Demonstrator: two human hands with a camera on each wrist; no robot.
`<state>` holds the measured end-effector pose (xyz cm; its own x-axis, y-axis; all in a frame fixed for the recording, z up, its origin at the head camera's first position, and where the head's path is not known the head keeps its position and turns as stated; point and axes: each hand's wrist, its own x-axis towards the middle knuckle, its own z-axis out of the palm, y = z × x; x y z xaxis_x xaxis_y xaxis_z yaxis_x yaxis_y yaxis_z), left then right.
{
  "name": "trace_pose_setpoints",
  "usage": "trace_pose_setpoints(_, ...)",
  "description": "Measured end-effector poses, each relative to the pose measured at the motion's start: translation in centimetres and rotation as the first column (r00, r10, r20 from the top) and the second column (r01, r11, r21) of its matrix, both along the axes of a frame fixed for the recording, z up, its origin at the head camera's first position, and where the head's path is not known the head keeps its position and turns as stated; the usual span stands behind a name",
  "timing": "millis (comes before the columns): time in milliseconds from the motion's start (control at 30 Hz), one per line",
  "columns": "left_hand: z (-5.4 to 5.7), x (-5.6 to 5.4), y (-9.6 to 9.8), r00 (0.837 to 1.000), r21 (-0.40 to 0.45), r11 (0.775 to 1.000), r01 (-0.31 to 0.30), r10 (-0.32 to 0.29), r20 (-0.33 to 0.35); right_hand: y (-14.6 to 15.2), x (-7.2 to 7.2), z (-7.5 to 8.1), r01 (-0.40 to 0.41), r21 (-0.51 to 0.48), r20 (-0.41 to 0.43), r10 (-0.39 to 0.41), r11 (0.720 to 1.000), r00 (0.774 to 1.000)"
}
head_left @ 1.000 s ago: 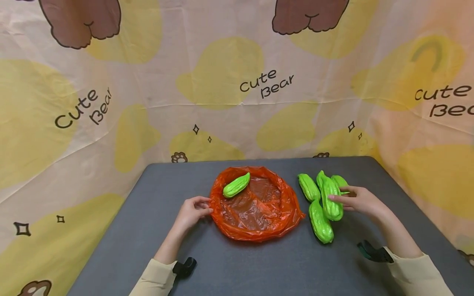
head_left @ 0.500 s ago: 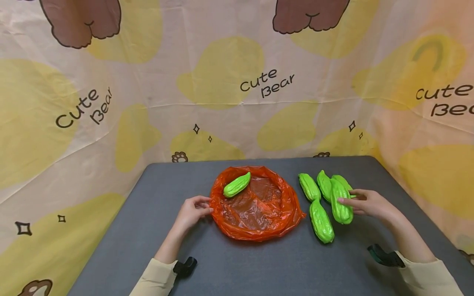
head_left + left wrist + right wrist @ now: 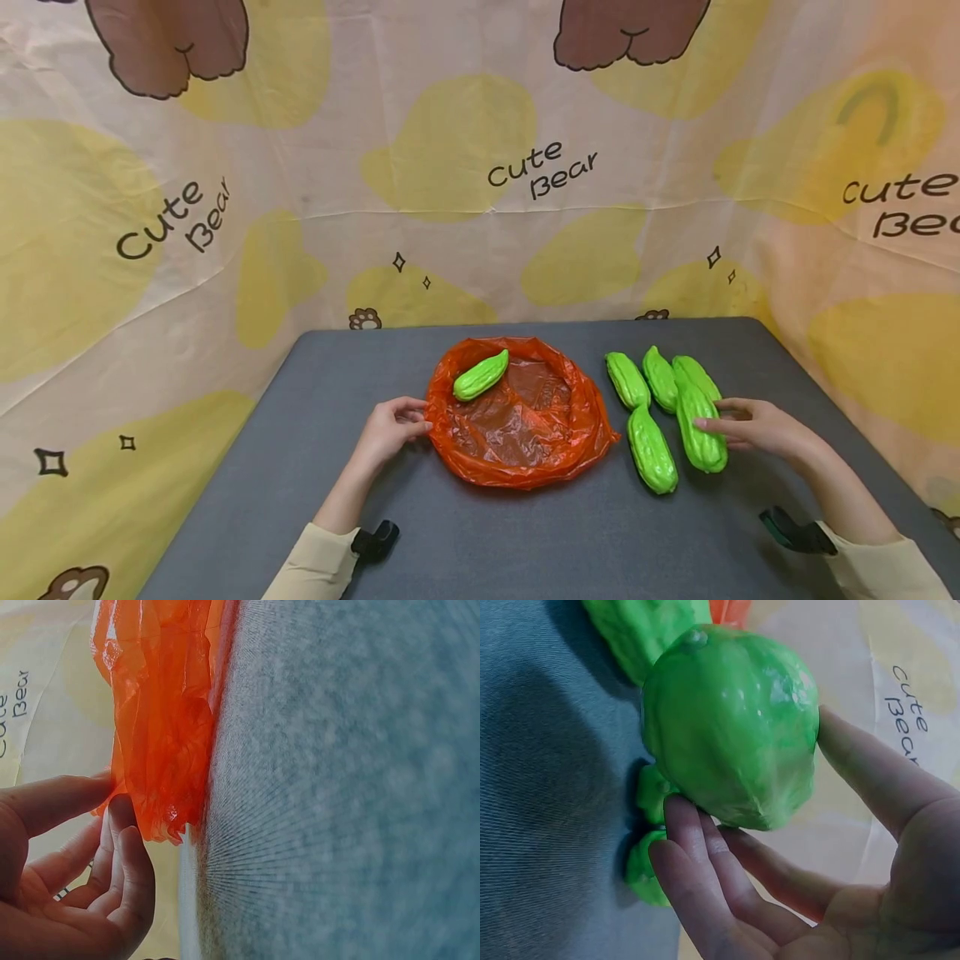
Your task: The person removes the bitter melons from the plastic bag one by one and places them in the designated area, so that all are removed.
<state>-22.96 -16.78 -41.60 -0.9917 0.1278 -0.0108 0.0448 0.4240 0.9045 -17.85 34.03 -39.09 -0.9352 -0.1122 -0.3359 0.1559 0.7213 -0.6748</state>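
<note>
My right hand (image 3: 765,427) holds a green ridged bitter melon (image 3: 702,442) between thumb and fingers, at the right of the table. In the right wrist view the blunt end of this melon (image 3: 731,727) faces the camera, thumb on one side and fingertips on the other. My left hand (image 3: 386,432) pinches the left edge of a red plastic bag (image 3: 517,477) spread wide open. The left wrist view shows thumb and fingertips on the thin bag film (image 3: 161,742). Inside the bag, at its back left, lies one bitter melon (image 3: 481,376).
Between bag and right hand, two bitter melons lie end to end, one behind (image 3: 627,379) and one in front (image 3: 652,451). Further back are another melon (image 3: 659,379) and one partly hidden (image 3: 696,374) behind the held one. A printed cloth (image 3: 450,192) surrounds the grey table (image 3: 480,542).
My right hand has moved right and nearer, carrying the bitter melon away from the others, so the back melons show more. The left hand and bag have stayed put.
</note>
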Motion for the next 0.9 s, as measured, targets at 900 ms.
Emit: trace_pose_setpoints(900,-1.5,-1.2,-0.3,1.000,-0.004,1.000,-0.027,0.027,0.006,0.5,0.1,-2.3,-0.054,-0.123,0.102,0.067,0.991,0.993)
